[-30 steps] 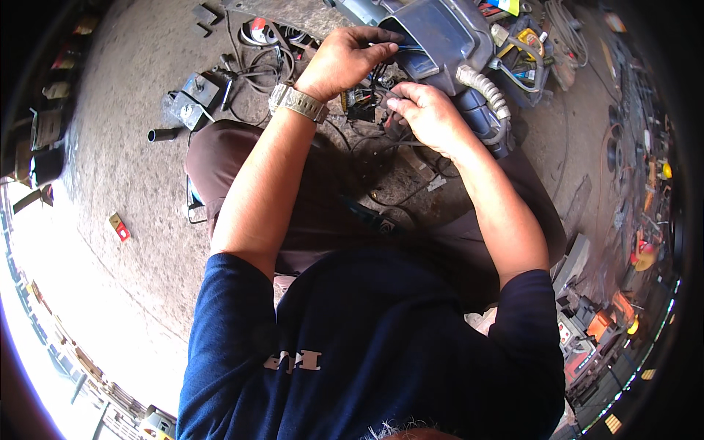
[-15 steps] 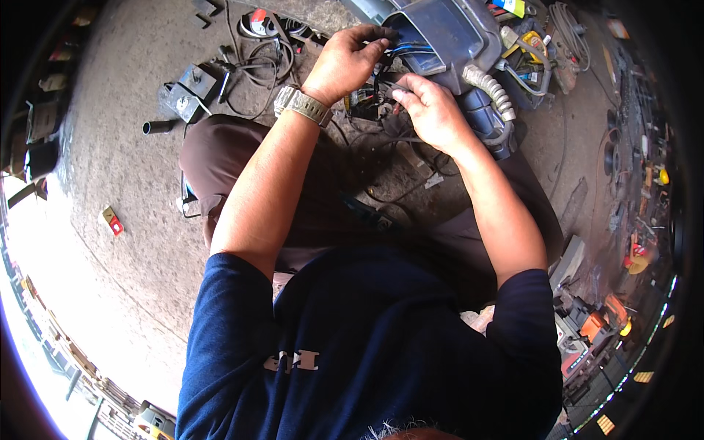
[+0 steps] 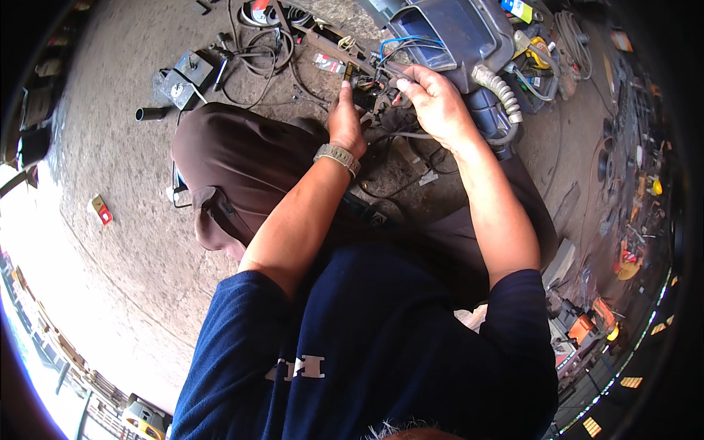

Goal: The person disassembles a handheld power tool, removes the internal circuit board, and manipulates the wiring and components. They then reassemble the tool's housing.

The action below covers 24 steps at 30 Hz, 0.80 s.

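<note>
Head view: worn left fisheye, facing down
Shirt: nearest, lower frame
Left hand, right hand: farther, upper middle

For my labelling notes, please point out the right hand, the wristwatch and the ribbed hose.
Right hand [image 3: 441, 105], head view: back of the hand.
Wristwatch [image 3: 339, 157], head view: strap.
Ribbed hose [image 3: 499, 89], head view: middle of its curve.

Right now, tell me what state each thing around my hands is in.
Right hand: pinching dark wires
Left hand: thumb raised, grip unclear
Watch: strapped on left wrist
Dark housing: open
Blue wires: arched at the opening
Ribbed hose: bent
Grey cable: coiled
Dark tube: lying down
</note>
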Each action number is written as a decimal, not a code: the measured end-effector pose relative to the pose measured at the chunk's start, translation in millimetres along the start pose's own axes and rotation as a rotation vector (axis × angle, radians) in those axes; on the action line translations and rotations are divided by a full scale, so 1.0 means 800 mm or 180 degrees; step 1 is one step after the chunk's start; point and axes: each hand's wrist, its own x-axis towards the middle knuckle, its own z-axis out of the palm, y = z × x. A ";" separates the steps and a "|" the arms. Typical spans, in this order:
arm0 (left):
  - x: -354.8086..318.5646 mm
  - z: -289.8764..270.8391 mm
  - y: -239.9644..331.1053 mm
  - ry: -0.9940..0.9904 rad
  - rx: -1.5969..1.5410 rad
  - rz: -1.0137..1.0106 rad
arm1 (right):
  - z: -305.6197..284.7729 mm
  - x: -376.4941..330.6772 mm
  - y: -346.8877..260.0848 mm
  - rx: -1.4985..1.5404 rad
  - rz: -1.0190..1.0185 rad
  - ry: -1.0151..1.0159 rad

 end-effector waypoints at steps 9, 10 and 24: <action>0.005 0.001 0.003 -0.0645 -0.0743 0.0089 | -0.004 0.000 -0.002 0.0220 0.0008 -0.0255; -0.006 0.001 0.012 -0.0588 -0.0781 0.0025 | -0.003 0.001 -0.003 0.0432 -0.0027 -0.0312; -0.115 -0.006 0.075 -0.0578 -0.0397 -0.0774 | -0.011 -0.010 -0.031 0.1390 0.0179 -0.0557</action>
